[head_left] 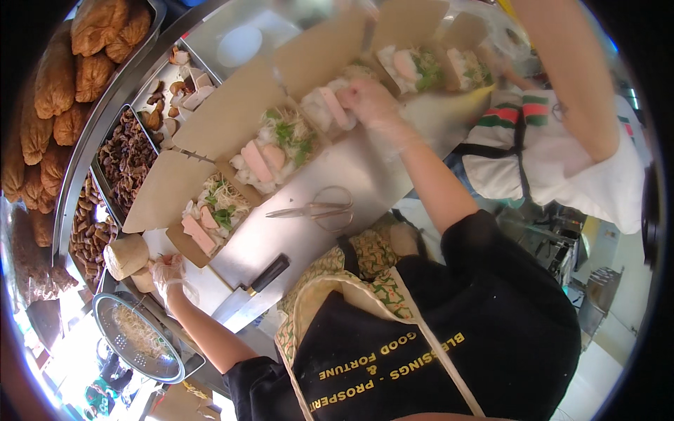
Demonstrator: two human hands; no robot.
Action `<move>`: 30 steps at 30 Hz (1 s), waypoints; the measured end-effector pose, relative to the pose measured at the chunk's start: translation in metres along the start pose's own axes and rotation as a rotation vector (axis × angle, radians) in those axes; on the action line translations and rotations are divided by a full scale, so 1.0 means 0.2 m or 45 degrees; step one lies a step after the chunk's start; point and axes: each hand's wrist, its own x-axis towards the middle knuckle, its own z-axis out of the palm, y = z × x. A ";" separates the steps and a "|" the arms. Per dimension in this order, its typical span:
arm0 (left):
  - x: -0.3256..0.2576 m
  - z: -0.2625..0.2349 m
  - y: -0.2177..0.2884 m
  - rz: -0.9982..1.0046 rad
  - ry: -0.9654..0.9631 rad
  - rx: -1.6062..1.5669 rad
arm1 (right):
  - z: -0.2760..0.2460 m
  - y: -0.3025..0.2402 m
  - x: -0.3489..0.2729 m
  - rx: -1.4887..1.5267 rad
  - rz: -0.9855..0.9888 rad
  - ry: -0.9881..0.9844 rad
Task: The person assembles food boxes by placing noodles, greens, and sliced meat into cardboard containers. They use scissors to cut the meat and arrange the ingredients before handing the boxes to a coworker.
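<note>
Several open brown cardboard boxes (158, 189) lie in a slanted row on the steel counter (351, 168), each holding white noodles, green herbs and pink slices. My right hand (373, 104), in a clear glove, reaches over a box in the middle of the row, and its fingers pinch a pink slice (330, 105) lying on the noodles. My left hand (168, 271), also gloved, rests low at the left with bent fingers. It touches a pale cut piece (144, 281) beside a pale round roll (126, 255); I cannot tell whether it grips anything.
Scissors (316, 209) and a black-handled knife (249, 291) lie on the counter near me. A metal strainer (137, 337) with noodles sits at the lower left. Trays of brown food (126, 158) and fried brown pieces (56, 91) line the left. Another person's arm (562, 77) reaches in at right.
</note>
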 end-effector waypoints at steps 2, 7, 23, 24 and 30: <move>0.00 0.00 0.01 -0.159 -0.076 -0.026 | 0.03 0.00 0.00 -0.180 -0.223 0.118; -0.03 -0.03 0.05 -0.030 0.063 0.156 | 0.00 0.02 -0.06 -0.292 -0.483 0.371; -0.74 -0.36 1.33 0.850 -0.592 -0.681 | 0.00 -0.52 -0.59 1.043 -0.444 -0.784; -0.74 -0.44 1.32 0.803 -0.302 -0.588 | -0.03 -0.48 -0.58 0.974 -0.240 -0.834; -0.32 -1.33 1.30 0.612 1.416 0.387 | -0.28 -0.02 -0.35 0.980 -0.458 -0.077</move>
